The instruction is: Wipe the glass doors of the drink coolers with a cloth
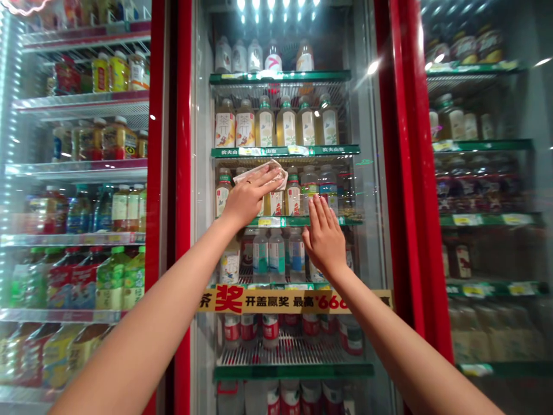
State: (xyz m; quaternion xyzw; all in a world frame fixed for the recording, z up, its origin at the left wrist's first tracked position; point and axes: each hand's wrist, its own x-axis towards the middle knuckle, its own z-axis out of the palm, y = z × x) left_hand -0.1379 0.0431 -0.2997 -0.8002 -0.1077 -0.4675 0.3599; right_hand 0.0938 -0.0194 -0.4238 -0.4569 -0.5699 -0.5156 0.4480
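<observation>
Both of my arms reach up to the glass door point(365, 190) of a red-framed drinks fridge. My left hand point(248, 199) presses a white cloth point(279, 173) against the glass, in front of the third shelf of bottles; part of the cloth is hidden under the fingers. Lower and to the right, my right hand point(327, 239) lies flat on or just before the glass, its fingers stretched upward with nothing in them. Behind the glass stand rows of bottles, among them tea bottles point(286, 124) with green caps.
A yellow banner strip point(276, 301) runs across the door below my hands. Red frame posts point(184, 173) flank the door. To the left, another fridge holds shelves of drinks, such as green bottles point(113, 276); more bottles point(460, 178) stand behind glass on the right.
</observation>
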